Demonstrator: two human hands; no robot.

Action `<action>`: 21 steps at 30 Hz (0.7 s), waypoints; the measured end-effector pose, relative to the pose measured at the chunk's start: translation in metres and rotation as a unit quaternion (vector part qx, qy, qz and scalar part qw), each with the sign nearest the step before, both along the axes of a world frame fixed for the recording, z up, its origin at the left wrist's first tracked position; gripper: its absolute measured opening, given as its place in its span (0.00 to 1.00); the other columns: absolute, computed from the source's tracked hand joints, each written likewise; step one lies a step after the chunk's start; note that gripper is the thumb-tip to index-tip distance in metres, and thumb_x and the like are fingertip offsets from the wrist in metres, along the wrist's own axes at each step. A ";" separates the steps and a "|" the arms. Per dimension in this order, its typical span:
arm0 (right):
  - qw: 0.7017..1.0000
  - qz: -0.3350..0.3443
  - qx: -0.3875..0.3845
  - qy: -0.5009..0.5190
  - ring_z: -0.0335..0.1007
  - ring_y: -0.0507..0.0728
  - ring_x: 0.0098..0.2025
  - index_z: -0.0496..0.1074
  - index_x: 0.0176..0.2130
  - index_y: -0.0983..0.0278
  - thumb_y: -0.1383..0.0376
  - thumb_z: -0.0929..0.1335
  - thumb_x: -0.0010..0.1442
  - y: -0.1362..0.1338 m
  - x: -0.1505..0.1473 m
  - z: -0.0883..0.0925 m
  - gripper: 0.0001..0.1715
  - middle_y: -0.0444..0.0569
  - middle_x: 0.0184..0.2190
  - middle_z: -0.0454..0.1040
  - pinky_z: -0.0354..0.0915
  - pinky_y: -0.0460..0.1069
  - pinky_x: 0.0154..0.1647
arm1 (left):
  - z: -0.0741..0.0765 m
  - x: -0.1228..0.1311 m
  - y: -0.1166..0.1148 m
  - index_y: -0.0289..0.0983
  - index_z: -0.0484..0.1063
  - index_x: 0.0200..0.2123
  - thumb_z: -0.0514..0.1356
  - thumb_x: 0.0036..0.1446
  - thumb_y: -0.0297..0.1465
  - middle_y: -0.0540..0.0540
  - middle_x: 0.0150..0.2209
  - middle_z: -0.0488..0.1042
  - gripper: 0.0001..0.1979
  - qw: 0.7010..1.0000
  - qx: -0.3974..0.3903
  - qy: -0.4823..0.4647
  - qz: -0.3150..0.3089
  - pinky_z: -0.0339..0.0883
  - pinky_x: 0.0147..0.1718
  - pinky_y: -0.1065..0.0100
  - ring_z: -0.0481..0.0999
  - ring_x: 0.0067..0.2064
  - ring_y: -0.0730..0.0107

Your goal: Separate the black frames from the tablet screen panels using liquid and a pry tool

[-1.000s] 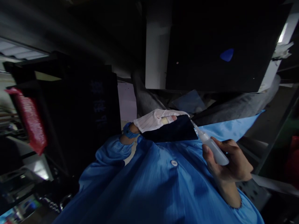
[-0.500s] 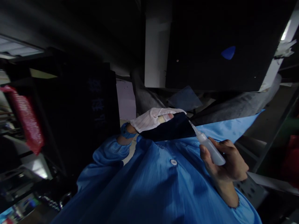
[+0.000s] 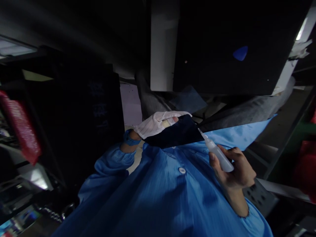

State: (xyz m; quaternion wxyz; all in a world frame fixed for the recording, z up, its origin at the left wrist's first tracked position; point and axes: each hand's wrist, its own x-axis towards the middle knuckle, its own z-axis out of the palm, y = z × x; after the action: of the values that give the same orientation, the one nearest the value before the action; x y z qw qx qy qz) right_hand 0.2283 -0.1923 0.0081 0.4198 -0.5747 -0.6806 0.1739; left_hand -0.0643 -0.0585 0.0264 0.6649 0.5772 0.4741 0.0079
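My left hand (image 3: 160,123), in a white striped glove with a bare fingertip showing, grips a flat dark panel (image 3: 177,132) along its upper left edge. The panel is tilted in front of my blue smock (image 3: 158,191). What it is exactly cannot be made out in the dim light. Bare, my right hand (image 3: 235,171) is closed around a small translucent squeeze bottle (image 3: 220,158) with a long thin nozzle. The nozzle tip points up and left, close to the panel's right edge; whether they touch is unclear.
Ahead is a black work surface (image 3: 222,75) with a blue triangular pick (image 3: 240,53) on it. A translucent sheet (image 3: 189,99) lies below its edge. At the left stand a large black box (image 3: 101,105) with faint writing and a red plastic bag (image 3: 21,126).
The bottle and my right hand have shifted slightly left. My left hand and the panel have moved a little left and up, and the whole view has shifted slightly.
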 end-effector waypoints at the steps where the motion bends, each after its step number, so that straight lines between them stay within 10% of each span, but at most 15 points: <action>1: 1.000 0.003 -0.007 0.002 0.71 0.54 0.21 0.79 0.43 0.60 0.62 0.80 0.73 -0.001 0.000 0.000 0.09 0.45 0.30 0.83 0.65 0.51 0.19 | 0.001 0.000 0.000 0.40 0.74 0.78 0.54 0.81 0.48 0.43 0.68 0.85 0.33 1.000 0.002 0.003 0.006 0.67 0.80 0.53 0.81 0.70 0.51; 21: 0.998 -0.002 -0.058 -0.034 0.72 0.53 0.22 0.77 0.42 0.60 0.60 0.77 0.77 -0.029 0.014 -0.005 0.11 0.42 0.28 0.80 0.67 0.49 0.23 | -0.003 -0.004 -0.002 0.37 0.83 0.66 0.59 0.79 0.49 0.42 0.71 0.83 0.27 0.997 0.010 0.002 0.072 0.61 0.83 0.44 0.77 0.76 0.45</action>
State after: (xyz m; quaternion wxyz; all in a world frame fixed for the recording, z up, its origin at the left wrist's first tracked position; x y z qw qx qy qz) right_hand 0.2424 -0.2217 0.0027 0.3625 -0.6054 -0.6821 0.1921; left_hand -0.0683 -0.0607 0.0235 0.6558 0.5485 0.5153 0.0595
